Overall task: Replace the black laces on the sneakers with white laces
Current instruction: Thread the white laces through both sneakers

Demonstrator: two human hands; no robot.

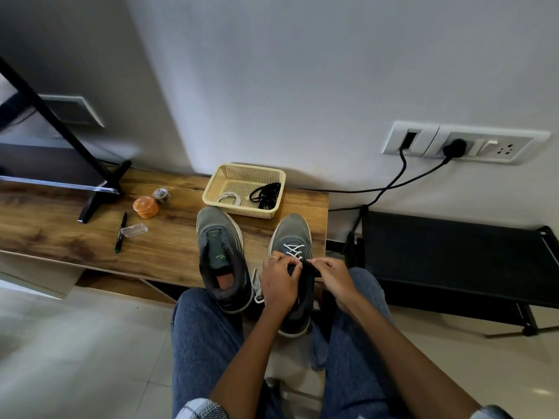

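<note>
Two grey sneakers stand on the wooden bench (60, 225). The left sneaker (222, 255) has no lace. The right sneaker (292, 237) carries a white lace (294, 251) crossed through its lower eyelets. My left hand (279, 282) and my right hand (331, 278) meet over its tongue, fingers curled and pinching the lace near the upper eyelets. A loose end of white lace (257, 287) hangs between the shoes. A beige basket (217, 179) behind them holds black laces (266, 193) and a coiled white lace (228, 198).
An orange container (145, 207), a tape roll (161, 195), a clear case (134, 230) and a marker (120, 234) lie left on the bench. A black stand leg (99, 192) rests there too. A black rack (453, 255) stands at right under wall sockets with plugged cables (402, 173).
</note>
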